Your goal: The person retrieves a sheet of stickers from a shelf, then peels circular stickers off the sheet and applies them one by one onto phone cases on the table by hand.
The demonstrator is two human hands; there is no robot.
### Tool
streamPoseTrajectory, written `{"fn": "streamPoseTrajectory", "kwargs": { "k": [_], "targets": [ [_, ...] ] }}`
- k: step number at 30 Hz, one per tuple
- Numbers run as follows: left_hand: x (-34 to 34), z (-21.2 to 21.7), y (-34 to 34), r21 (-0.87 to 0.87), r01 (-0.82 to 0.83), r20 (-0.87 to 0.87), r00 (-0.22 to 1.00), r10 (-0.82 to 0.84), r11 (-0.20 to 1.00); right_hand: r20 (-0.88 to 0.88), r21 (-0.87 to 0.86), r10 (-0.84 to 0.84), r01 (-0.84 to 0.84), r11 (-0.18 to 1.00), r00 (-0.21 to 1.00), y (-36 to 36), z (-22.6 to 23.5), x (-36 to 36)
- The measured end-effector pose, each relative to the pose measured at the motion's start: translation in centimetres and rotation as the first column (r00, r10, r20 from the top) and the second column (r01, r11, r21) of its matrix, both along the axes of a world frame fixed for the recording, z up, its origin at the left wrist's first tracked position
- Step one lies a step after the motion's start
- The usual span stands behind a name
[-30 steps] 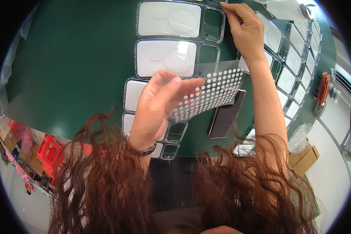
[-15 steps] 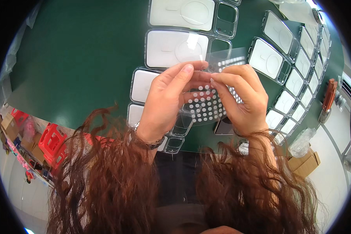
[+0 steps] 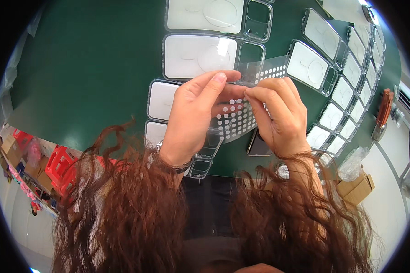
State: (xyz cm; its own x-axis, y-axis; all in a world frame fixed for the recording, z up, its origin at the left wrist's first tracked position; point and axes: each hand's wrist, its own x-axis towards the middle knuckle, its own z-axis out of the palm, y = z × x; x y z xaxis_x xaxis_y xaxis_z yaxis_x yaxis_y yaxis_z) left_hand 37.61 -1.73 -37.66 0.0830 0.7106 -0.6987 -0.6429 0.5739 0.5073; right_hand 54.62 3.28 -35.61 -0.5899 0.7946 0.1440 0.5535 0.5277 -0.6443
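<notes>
A clear flexible sheet of small round white stickers (image 3: 237, 119) hangs bent between my hands over the table. My left hand (image 3: 190, 109) holds it, with fingers behind the film showing through and the thumb raised on the near side. My right hand (image 3: 280, 107) is in front of the sheet, thumb and forefinger pinched together at the dots; whatever lies between those fingertips is too small to make out. Beneath and beyond my hands stand clear phone cases with white inserts, such as a phone case (image 3: 200, 55) just past my left fingers.
The green table (image 3: 86, 68) carries more phone cases (image 3: 332, 116) in slanting rows at the right. A dark phone-like object (image 3: 258, 145) lies under my right hand. A brown-handled tool (image 3: 383, 113) sits at the right edge. Beyond the table are a red stool (image 3: 60, 167) and a cardboard box (image 3: 357, 185).
The right hand's pinched fingertips have shifted slightly left, and the sheet has tilted a little. The left hand stays nearly in place. The whole view has shifted slightly.
</notes>
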Motion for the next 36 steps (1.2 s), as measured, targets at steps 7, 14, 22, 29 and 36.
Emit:
{"fn": "streamPoseTrajectory", "kwargs": {
  "k": [7, 14, 22, 29, 36],
  "targets": [
    [0.5, -0.4, 0.0, -0.008, 0.023, 0.027, 0.999, -0.023, 1.000, 0.029, -0.043, -0.015, 0.016, 0.999, 0.999, 0.1, 0.3, 0.2],
    [0.2, -0.3, 0.3, -0.035, -0.014, 0.015, 1.000, 0.014, 0.999, 0.013, -0.110, 0.042, -0.040, 0.993, 0.999, 0.8, 0.0, 0.0],
    [0.4, -0.4, -0.1, 0.023, 0.125, -0.078, 0.989, -0.123, 0.992, 0.050, -0.200, -0.097, 0.105, 0.974, 0.994, 7.1, 0.4, 1.9],
    [1.0, -1.1, -0.8, 0.111, 0.193, -0.226, 0.960, -0.164, 0.975, 0.263, -0.107, -0.004, 0.033, 0.994, 0.965, 9.1, -2.5, 0.7],
    [1.0, -1.3, -0.6, 0.125, 0.218, -0.266, 0.947, -0.179, 0.968, 0.346, -0.044, 0.017, -0.002, 0.999, 0.938, 9.2, -2.2, 0.3]
  ]
}}
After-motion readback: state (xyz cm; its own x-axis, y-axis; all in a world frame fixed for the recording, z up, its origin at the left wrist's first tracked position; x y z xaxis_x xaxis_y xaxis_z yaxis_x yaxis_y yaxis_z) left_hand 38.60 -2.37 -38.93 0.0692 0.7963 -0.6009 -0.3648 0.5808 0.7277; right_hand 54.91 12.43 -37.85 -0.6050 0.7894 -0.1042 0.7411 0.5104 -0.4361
